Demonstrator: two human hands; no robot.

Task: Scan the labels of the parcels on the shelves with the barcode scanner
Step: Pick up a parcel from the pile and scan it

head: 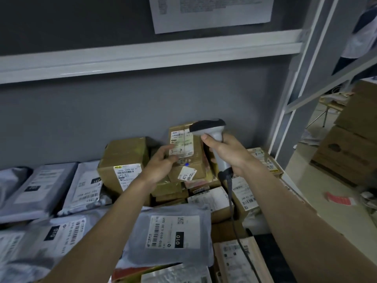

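right hand point(228, 152): wrapped round the pale grey plastic handle of the barcode scanner point(212, 135), thumb laid up along the neck; the dark rounded head is pointed left at the top box.
left hand point(161, 164): held out in front of the stack, fingers loosely spread and slightly bent, nothing gripped; whether the fingertips touch the label cannot be told (motion blur).
scanner cable point(234, 217): black, thin, hung from the handle base down over the parcels.
top box point(183, 144): small brown cardboard carton, taped, stood against the wall on top of other cartons; a white printed label with handwriting is faced toward the camera.
blue dot point(186, 164): small light spot seen on the carton just below that label.
left box point(124, 160): squarish cardboard, white barcode label on its front.
mailer bag point(173, 233): grey glossy plastic, flat, wrinkled, white label marked 010; similar bags are laid to the left.
wall point(102, 115): matte grey.
shelf beam point(142, 56): white metal, run overhead.
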